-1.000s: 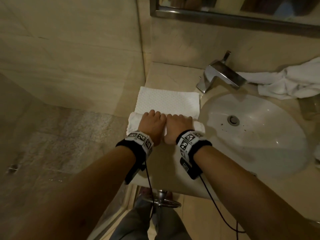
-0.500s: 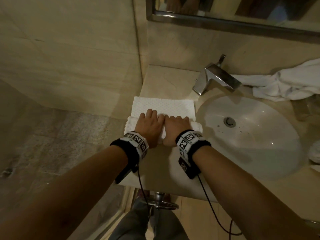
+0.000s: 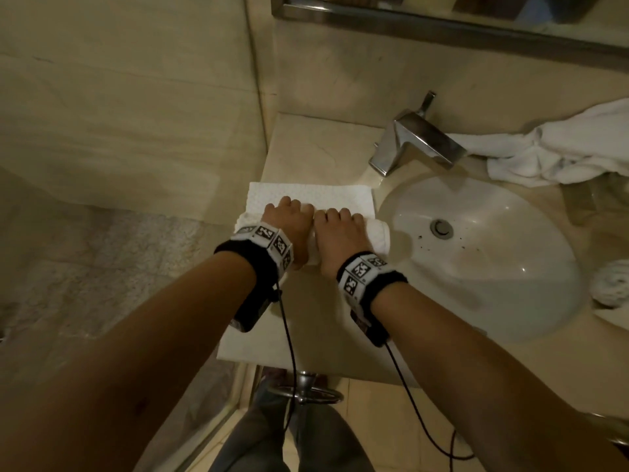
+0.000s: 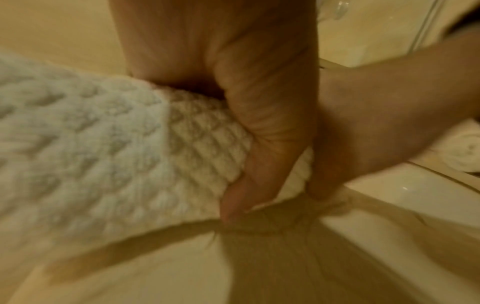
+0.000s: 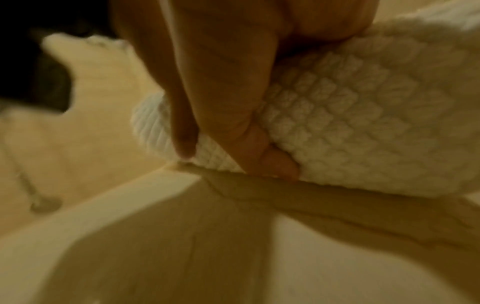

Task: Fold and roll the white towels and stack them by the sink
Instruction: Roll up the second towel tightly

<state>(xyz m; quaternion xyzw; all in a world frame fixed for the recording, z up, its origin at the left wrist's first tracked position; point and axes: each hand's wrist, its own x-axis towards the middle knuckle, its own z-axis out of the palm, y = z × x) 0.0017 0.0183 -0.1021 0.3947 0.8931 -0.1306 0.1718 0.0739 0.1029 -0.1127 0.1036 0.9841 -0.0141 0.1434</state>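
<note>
The left hand (image 3: 287, 226) lies on top of the rolled part of the towel (image 3: 311, 196), fingers curled over the roll's far side and thumb (image 4: 249, 168) wrapped against its near side, so the roll is clamped in the grip. Touching it on the right, the right hand (image 3: 340, 233) grips the same roll the same way, fingers bent over the top and thumb (image 5: 262, 144) pressed under the near edge. The roll runs left to right under both hands; its right end (image 3: 381, 236) sticks out past the right hand, near the sink (image 3: 510, 260). The unrolled, waffle-textured part of the towel lies flat on the counter (image 3: 316, 148) just beyond the fingers.

The counter is beige stone, with a beige wall at the left and a speckled floor (image 3: 85, 260) below it. The white oval sink sits right of the towel, with a chrome faucet (image 3: 415, 144) at its far edge. Beyond the faucet to the right lies a crumpled white cloth (image 3: 561, 155), and a rolled white towel (image 3: 612, 287) shows at the sink's right edge. A mirror (image 3: 442, 15) frame runs along the top.
</note>
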